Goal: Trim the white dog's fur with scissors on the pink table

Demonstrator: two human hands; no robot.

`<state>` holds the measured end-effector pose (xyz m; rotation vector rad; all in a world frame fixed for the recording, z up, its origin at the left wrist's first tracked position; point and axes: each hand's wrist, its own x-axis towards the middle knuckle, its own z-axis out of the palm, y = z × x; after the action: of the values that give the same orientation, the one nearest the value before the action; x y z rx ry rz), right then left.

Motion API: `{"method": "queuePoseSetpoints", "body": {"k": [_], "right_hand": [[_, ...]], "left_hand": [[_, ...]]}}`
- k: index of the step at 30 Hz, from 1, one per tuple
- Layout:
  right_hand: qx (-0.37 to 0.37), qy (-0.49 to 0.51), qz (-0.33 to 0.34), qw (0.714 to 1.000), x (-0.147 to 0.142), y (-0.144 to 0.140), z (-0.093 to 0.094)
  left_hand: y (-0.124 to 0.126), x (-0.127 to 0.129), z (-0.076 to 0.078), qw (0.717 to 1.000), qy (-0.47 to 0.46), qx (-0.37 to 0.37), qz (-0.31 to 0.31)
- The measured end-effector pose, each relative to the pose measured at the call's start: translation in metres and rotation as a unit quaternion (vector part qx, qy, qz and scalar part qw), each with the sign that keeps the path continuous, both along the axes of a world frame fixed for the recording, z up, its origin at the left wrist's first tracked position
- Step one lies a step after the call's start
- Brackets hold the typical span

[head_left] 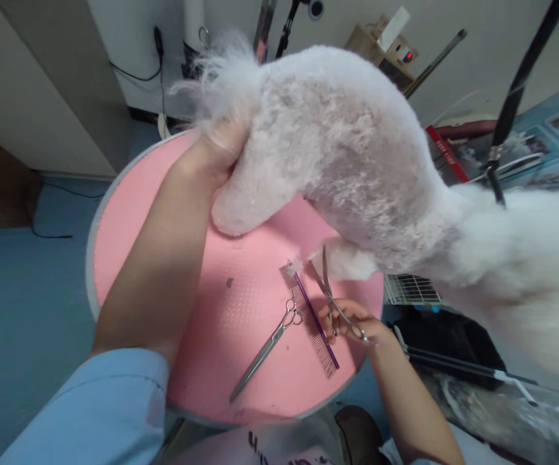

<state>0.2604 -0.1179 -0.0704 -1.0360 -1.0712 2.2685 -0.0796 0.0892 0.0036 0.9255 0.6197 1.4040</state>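
Round pink table, landmark: white dog stands on it. Left hand, closed on the dog's rump below the tail, at the table's far side. Right hand, at the near-right rim, fingers through scissors, blades slightly parted, tips up beside a hind leg. Second scissors and purple comb lie on the table just left of that hand.

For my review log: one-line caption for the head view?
Left hand grips fluffy white dog; right hand holds silver scissors.

You see a white dog on a pink table. A silver pair of scissors lies beside a purple-spined comb. Your sleeve is light blue, the floor blue.
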Motion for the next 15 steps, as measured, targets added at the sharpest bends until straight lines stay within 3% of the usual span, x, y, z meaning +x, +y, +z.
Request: {"method": "queuePoseSetpoints", "body": {"k": [5, 10, 15], "right_hand": [[-0.013, -0.036, 0.025, 0.999, 0.002, -0.003, -0.005], [0.019, -0.025, -0.002, 1.0, -0.007, 0.0, -0.001], [0.023, -0.057, 0.047, 0.997, -0.01, 0.001, -0.003]], "left_hand": [[0.002, 0.0, -0.001, 1.0, -0.01, 0.003, -0.008], [0.001, -0.001, 0.0, 1.0, -0.005, 0.029, -0.008], [-0.003, 0.0, 0.005, 1.0, -0.006, 0.004, -0.019]]}}
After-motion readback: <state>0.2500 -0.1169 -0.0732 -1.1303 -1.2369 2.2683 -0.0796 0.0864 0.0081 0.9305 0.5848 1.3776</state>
